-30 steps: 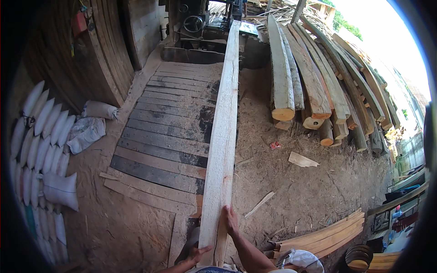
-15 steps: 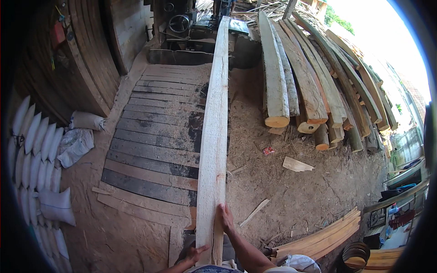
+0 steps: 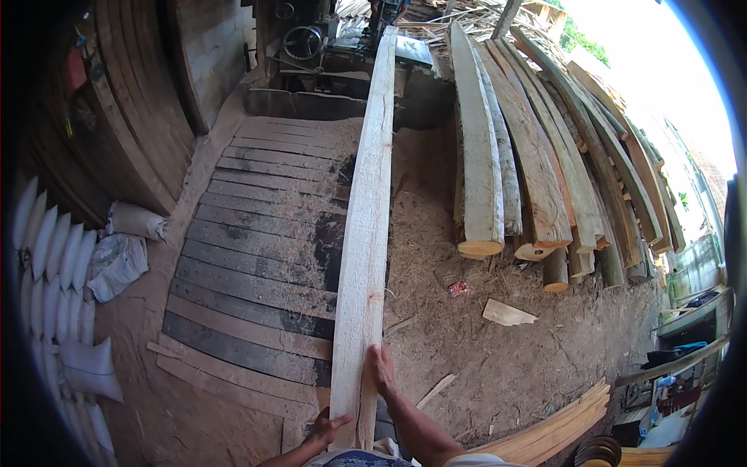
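A long, squared pale timber beam [image 3: 364, 210] runs straight away from my body, its far end beside the machine at the back. Its near end lies against my front. On the beam's left side, close to the near end, my left hand [image 3: 328, 426] grips it with the thumb over the top face. A little farther along, my right hand [image 3: 380, 370] is closed round the right side. The fingers under the beam are hidden.
Beyond the beam stands a machine with a handwheel [image 3: 303, 43]. Dark planks [image 3: 249, 257] cover the floor at left, near stacked white sacks [image 3: 50, 272]. Half-sawn logs [image 3: 478, 156] are piled at right. Cut boards [image 3: 537, 428] lie at near right, and a wood scrap [image 3: 507, 313] rests on the dirt.
My left hand has moved up along the beam's left side, away from my body. The right hand keeps its hold. The view has shifted slightly, and the beam has hardly moved.
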{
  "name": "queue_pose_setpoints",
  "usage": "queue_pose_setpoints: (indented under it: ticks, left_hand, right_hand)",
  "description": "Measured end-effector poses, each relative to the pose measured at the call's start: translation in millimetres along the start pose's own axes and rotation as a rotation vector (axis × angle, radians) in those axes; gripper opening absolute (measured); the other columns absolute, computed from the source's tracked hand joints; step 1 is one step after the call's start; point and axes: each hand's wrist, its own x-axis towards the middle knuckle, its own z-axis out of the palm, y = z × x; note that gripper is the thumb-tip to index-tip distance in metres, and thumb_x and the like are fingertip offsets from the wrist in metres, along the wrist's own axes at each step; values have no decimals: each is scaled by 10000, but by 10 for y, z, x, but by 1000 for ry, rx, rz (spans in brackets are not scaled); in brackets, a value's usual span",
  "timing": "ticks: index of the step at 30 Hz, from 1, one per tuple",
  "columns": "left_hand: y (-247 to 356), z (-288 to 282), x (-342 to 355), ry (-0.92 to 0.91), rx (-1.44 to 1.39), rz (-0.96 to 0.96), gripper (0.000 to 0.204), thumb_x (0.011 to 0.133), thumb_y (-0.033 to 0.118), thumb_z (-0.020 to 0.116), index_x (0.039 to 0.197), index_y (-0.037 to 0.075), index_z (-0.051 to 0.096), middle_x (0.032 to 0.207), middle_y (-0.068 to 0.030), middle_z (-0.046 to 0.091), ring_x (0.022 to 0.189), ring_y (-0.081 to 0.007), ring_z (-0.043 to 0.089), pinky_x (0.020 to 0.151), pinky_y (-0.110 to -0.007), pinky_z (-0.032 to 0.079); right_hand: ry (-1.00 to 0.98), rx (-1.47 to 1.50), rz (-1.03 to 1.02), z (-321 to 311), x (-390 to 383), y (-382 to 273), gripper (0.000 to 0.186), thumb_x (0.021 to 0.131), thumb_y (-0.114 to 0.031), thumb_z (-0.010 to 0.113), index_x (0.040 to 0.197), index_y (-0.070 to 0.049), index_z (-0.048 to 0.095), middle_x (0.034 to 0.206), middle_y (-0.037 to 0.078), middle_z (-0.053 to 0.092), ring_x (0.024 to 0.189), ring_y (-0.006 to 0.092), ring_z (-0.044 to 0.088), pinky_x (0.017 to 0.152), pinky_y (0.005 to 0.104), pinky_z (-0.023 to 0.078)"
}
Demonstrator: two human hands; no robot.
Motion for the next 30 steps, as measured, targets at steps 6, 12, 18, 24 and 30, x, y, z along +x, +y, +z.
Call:
queue_pose_setpoints:
  ticks: [6, 12, 18, 24, 30]
  left_hand:
    - [673, 27, 807, -7, 47, -41, 532, 774, 316, 755, 1172, -7, 611, 1109, -122, 669, 1023, -219, 619, 924, -327, 457]
    - [1671, 172, 1589, 29, 185, -64, 527, 754, 361, 770, 1123, 0, 662, 1083, -114, 689, 1015, -216, 633, 915, -326, 470]
    - [2213, 195, 2593, -6, 23, -131, 483, 752, 317, 782, 1093, -11, 677, 1064, -96, 693, 982, -175, 637, 895, -298, 482]
    - [3128, 288, 3625, -3, 5, -140, 454, 760, 278, 773, 1099, -6, 674, 1064, -93, 692, 970, -176, 640, 890, -292, 482]
    - [3971, 436, 4735, -27, -35, -55, 452, 766, 246, 743, 1141, 11, 650, 1069, -92, 690, 976, -186, 636, 893, -302, 474]
  right_hand:
    - [30, -91, 111, 55, 904, -455, 678, 956, -548, 461, 1413, -48, 422, 1310, 105, 541, 1168, 211, 494, 1004, 317, 373]
    - [40, -22, 38, 157, 1942, -966, 679, 947, -562, 466, 1407, -63, 438, 1277, 105, 562, 1143, 216, 505, 990, 316, 382]
    - [-10, -36, 61, 220, 3151, -1392, 682, 968, -535, 443, 1452, -61, 368, 1351, 124, 516, 1215, 210, 462, 1030, 313, 347]
    - [32, -11, -13, 365, 4327, -1961, 655, 974, -518, 448, 1419, -37, 420, 1303, 102, 549, 1180, 190, 477, 1017, 299, 352]
    - [82, -94, 3, 476, 5603, -2607, 654, 974, -518, 444, 1435, -55, 408, 1359, 126, 523, 1243, 206, 458, 1044, 311, 337]
